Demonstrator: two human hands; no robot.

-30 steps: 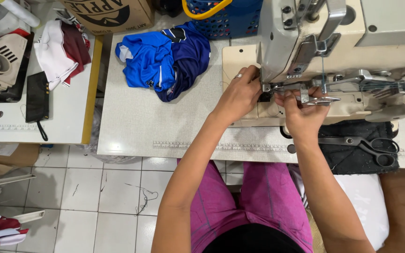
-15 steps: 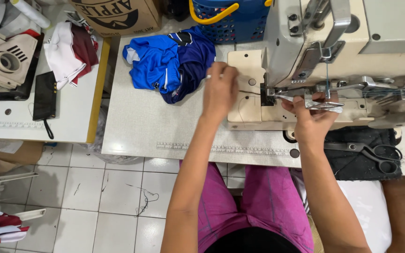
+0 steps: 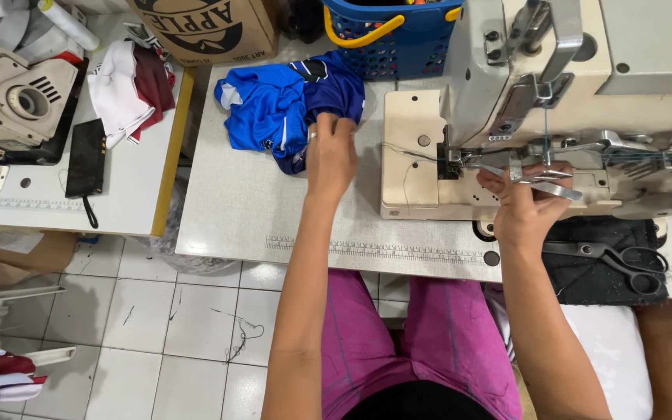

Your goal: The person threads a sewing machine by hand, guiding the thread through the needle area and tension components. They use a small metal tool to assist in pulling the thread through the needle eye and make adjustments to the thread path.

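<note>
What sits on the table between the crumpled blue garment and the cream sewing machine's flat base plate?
In the head view, only the left hand lies there, fingers on the blue garment; otherwise bare grey tabletop runs to the cream sewing machine base plate.
</note>
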